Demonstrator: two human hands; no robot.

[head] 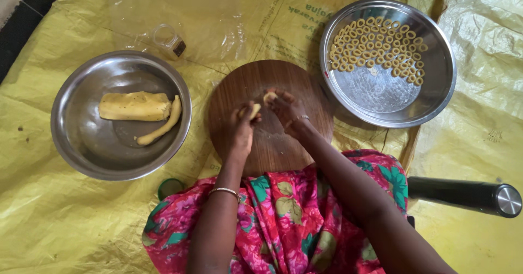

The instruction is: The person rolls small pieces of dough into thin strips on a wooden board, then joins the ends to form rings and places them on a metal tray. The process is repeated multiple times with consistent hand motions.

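My left hand (pixel 238 129) rests on a round wooden board (pixel 305 86) and grips a short piece of yellow dough (pixel 254 110). Just to its right, my right hand (pixel 287 110) pinches a small curl of dough (pixel 269 96) between its fingertips, over the board's middle. A steel plate (pixel 436 83) at the upper right holds many small dough rings (pixel 376 42) laid in rows along its far half. On the left, a steel bowl (pixel 81 138) contains a block of yellow dough (pixel 134 106) and a rolled dough rope (pixel 163 126).
Everything sits on a yellow plastic sheet (pixel 54 219) spread on the floor. A small clear jar (pixel 169 41) lies above the bowl. A black cylinder with a metal cap (pixel 466 195) lies at the right. A green lid (pixel 170 187) peeks out by my floral-clothed lap (pixel 283 219).
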